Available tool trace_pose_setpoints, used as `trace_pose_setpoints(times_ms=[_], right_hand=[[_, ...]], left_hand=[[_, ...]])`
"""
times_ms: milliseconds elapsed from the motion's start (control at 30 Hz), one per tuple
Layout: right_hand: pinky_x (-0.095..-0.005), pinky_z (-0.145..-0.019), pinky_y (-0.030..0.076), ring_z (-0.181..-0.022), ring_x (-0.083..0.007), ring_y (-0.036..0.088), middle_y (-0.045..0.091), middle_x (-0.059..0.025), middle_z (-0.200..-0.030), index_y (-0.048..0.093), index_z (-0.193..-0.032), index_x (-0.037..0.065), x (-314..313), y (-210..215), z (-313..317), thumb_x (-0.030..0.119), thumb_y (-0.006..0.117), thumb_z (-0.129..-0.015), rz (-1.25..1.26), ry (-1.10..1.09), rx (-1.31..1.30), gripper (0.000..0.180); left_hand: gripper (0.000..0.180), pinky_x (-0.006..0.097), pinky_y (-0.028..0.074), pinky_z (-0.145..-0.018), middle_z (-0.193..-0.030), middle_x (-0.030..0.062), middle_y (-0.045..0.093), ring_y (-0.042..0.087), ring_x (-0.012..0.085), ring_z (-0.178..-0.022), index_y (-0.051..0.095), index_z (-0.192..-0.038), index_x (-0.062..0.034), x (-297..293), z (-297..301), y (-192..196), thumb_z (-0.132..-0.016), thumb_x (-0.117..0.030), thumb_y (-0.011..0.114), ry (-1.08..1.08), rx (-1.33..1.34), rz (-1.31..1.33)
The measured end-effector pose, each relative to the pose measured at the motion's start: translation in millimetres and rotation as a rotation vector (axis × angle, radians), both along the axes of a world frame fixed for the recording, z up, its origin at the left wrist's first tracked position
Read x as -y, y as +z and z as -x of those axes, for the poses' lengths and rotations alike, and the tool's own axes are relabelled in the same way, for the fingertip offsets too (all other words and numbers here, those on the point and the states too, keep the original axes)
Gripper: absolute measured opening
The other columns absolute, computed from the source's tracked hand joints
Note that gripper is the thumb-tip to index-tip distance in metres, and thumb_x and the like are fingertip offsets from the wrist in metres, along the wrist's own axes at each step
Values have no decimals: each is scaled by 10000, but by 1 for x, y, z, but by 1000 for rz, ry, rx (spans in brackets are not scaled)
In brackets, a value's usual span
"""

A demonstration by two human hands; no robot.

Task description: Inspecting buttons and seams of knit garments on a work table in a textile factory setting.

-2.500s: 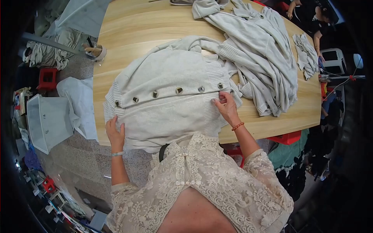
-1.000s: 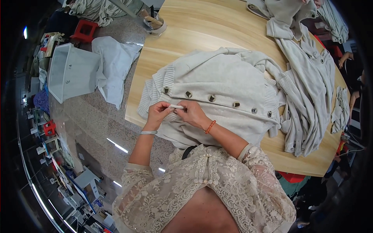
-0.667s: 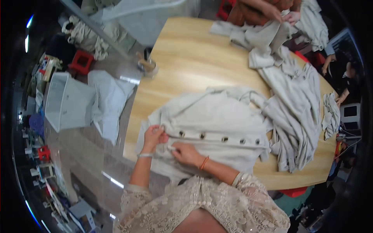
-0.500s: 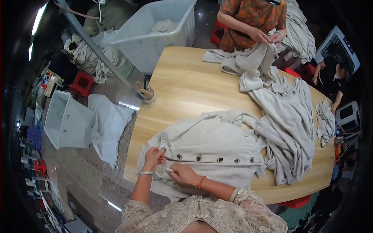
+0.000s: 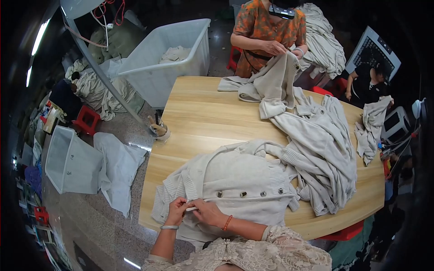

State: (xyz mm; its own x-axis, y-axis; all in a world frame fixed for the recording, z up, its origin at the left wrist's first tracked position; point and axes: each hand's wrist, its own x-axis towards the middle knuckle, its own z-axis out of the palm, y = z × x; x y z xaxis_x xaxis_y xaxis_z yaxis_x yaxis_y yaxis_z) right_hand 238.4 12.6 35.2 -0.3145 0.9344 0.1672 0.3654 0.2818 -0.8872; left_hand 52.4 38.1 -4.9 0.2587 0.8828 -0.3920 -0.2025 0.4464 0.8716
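Note:
A cream knitted cardigan (image 5: 237, 174) lies on the table in front of me, with several dark buttons along its front band. My left hand (image 5: 177, 211) pinches the band's edge at the cardigan's left end, beside the ribbing. Close against it, my right hand (image 5: 209, 214) has its fingers closed on the same edge, where a small pale bit of band shows between the hands. Whether a button sits under my fingertips is hidden.
More cream knitwear (image 5: 323, 158) is heaped at the right of the wooden table (image 5: 199, 108). Across it, a person (image 5: 266, 40) handles another garment; a second person (image 5: 368, 81) works at far right. Plastic bins (image 5: 135, 67), a tool cup (image 5: 161, 134) and a lamp pole stand left.
My hands have come together at the front band; earlier they were apart. The whole view has shifted, so the table sits lower. The person at far right has lifted a garment.

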Motion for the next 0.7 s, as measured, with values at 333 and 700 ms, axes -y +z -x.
trace_pose_setpoints(times_ms=[333,700], right_hand=[[-428,-665,512,-770,-356,616,562,-165,-1016,486,-1221,50,3,0,-10,143,615,-817,-24,31,263,434],[-420,-683,503,-794,-356,610,580,-167,-942,570,-1120,31,-10,-7,-13,188,644,-798,4,43,131,366]], left_hand=[[64,168,297,-447,-688,-53,581,446,3,-515,632,-906,-66,10,-1,17,-852,-59,665,37,-1,150],[346,272,510,-761,-1001,110,633,645,174,-868,588,-1156,2,33,-16,51,-811,27,613,-93,-553,-536]])
